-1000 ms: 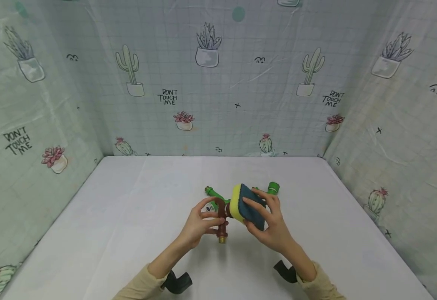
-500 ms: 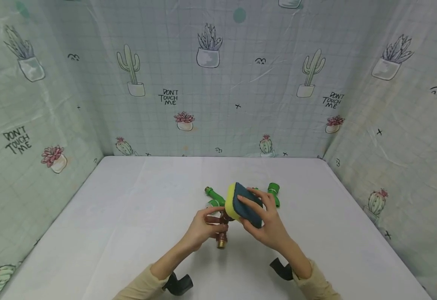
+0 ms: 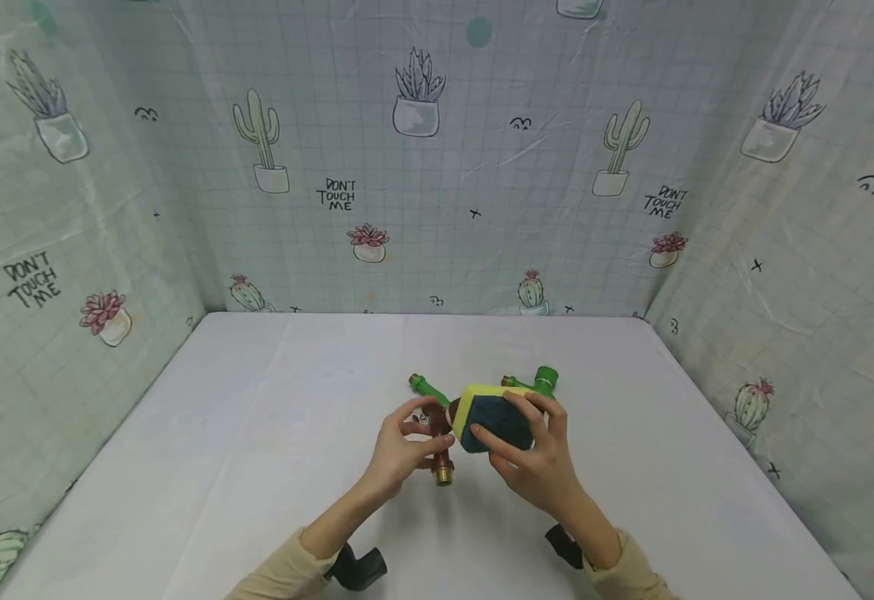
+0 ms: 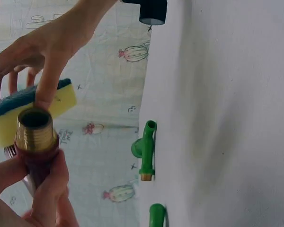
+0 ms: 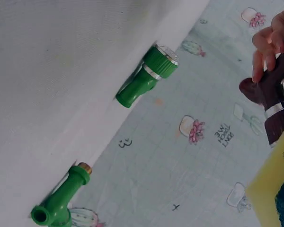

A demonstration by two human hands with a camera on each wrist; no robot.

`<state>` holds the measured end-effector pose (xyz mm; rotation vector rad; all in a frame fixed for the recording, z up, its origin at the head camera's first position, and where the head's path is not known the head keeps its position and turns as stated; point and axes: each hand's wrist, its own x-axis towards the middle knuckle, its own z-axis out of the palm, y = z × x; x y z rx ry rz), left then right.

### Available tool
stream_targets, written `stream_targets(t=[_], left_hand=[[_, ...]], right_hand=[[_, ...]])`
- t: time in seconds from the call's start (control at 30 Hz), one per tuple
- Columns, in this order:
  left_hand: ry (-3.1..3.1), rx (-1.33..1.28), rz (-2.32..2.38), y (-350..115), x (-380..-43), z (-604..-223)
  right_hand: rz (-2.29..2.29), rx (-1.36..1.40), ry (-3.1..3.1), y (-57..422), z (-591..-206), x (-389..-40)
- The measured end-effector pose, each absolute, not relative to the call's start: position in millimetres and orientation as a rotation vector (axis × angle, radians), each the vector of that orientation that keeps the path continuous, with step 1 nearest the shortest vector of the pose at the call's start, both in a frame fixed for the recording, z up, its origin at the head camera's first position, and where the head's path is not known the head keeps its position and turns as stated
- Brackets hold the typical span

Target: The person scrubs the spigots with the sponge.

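Observation:
A dark brown tap (image 3: 444,461) with a brass threaded end is held above the table in my left hand (image 3: 397,450), thumb and fingers round its body. My right hand (image 3: 549,462) grips a sponge (image 3: 500,423), yellow with a dark blue-green scouring side. The sponge's yellow end touches or nearly touches the tap's far part and partly hides it. In the left wrist view the brass thread (image 4: 37,135) points toward the camera, with the sponge (image 4: 64,101) behind. A silvery band (image 5: 277,109) shows on the tap in the right wrist view.
Behind the hands, two green taps lie on the white table (image 3: 272,442): one (image 3: 429,388) partly hidden by the left hand, the other (image 3: 546,380) behind the right. Dark curved pieces (image 3: 359,570) sit by the wrists. A patterned cloth (image 3: 474,167) surrounds the table.
The sponge first shifts left over the tap, then turns so its dark side faces the head camera more. The tap tips down, then back up, in the left hand.

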<state>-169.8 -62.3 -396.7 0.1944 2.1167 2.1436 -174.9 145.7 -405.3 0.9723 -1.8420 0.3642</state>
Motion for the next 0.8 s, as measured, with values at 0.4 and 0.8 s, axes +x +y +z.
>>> stream_targets(t=[0.4,0.8], left_hand=[[1.888,-0.017,2.129,-74.2,-177.2,-388.5],[2.049,0.052,2.209,-71.2,-176.1,-384.8]], right_hand=[[0.157,1.014,-1.810,150.3,-404.3,-172.0],[0.182,1.034,-1.917,144.1,-408.4,-163.3]])
